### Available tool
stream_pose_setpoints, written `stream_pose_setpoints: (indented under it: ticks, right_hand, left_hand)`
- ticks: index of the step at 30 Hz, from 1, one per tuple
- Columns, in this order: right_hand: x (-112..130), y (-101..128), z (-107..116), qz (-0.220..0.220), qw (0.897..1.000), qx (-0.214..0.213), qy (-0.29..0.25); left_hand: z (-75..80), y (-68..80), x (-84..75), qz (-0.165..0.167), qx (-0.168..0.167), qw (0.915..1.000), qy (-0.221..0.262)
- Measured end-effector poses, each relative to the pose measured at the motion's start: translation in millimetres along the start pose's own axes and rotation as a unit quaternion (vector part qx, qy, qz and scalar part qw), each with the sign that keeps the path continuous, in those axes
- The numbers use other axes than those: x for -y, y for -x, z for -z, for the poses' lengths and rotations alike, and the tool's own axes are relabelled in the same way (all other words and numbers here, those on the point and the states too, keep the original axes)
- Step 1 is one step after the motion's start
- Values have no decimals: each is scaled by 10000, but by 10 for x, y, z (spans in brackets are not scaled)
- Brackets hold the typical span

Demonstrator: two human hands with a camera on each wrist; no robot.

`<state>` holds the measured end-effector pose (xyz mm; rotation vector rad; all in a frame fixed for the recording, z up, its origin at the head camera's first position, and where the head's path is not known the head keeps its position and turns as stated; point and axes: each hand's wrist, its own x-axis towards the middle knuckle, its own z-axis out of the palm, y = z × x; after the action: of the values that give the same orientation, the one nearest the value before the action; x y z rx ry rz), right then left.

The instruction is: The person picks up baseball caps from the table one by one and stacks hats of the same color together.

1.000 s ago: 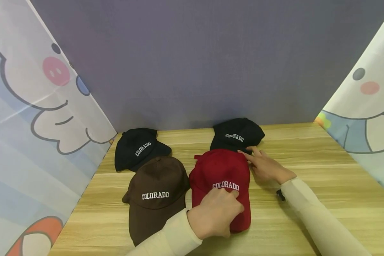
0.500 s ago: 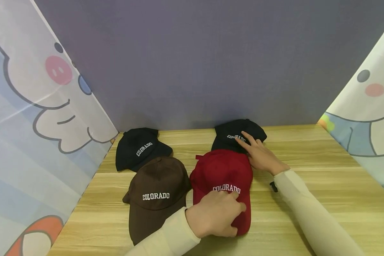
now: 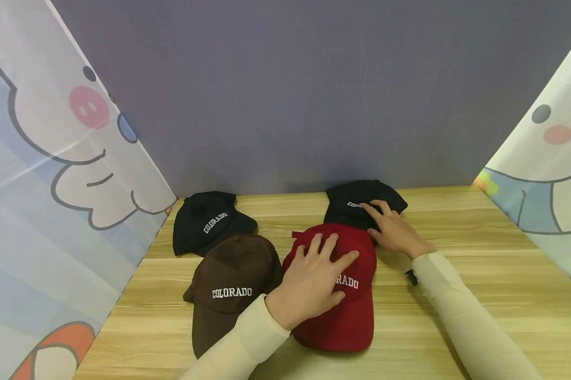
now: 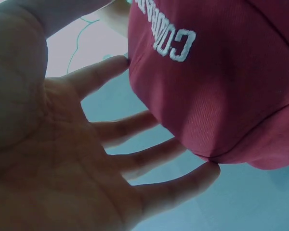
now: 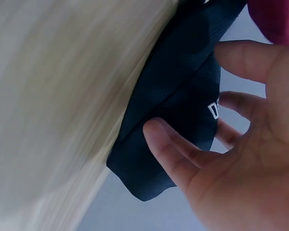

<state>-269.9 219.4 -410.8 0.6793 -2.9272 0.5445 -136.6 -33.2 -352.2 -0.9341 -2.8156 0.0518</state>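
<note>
**Hands flat on two caps**

Your left hand [image 3: 311, 282] is lying open, fingers spread, on the red cap [image 3: 344, 316] at the tabletop [image 3: 480, 295] centre. Your right hand [image 3: 394, 232] is resting with relaxed fingers on the black cap [image 3: 349, 203] just behind it. A brown cap [image 3: 228, 285] is sitting left, touching the red one.

Your left hand [image 3: 309, 282] leaves the brim of the red cap [image 3: 349, 316] and now lies flat, fingers spread, across its crown, covering part of the lettering. Your right hand [image 3: 394, 232] slides off the red cap's edge onto the black cap [image 3: 347, 203] behind, which shifts slightly right.
</note>
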Motion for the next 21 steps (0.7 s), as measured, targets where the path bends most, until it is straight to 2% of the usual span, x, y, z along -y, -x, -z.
stream_pose_setpoints:
  ticks: [8, 15, 21]
  right_hand:
    - [-212, 75, 115, -366, 9988, 244, -200]
    - [-402, 162, 249, -243, 9992, 161, -276]
    - [-506, 337, 337, -239, 9991, 231, -249]
  left_hand:
    - [-59, -28, -4, 52, 175, 9997, -142]
    - [-89, -39, 14, 46, 118, 9998, -146]
    - [-90, -41, 17, 72, 146, 9999, -19]
